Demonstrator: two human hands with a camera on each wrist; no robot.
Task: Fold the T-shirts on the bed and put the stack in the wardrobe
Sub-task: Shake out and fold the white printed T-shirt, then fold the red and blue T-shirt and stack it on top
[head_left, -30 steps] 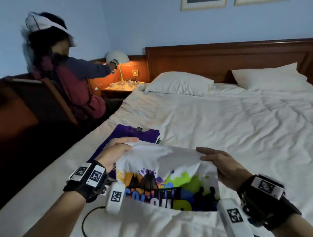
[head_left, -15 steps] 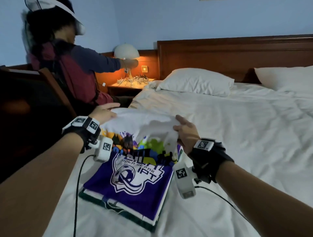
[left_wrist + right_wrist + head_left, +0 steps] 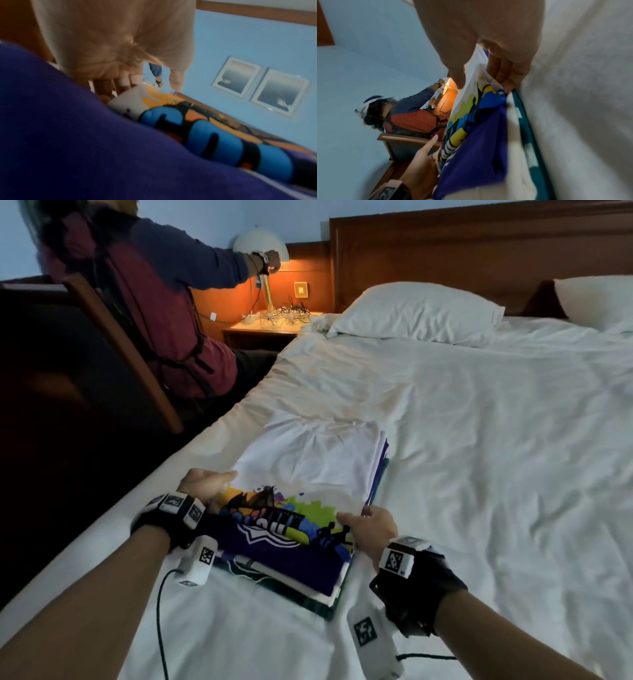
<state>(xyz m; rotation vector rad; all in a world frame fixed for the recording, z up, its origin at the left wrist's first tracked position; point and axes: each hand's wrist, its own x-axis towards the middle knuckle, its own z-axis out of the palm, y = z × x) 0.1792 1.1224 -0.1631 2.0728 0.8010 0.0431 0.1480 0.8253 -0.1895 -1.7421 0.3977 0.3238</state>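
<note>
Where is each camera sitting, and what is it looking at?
Head: worn on the head, looks down the bed at the T-shirt stack; both forearms and hands show.
Left wrist: looks along the left hand at the purple shirt.
Right wrist: looks along the right hand across the stack.
Shared: all see the white printed shirt.

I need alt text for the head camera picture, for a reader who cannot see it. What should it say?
Two hands, left hand and right hand, hold the sides of a white printed T-shirt lying on a stack of folded shirts on a white bed. Beside the bed, a seated person reaches to a lit lamp.
</note>
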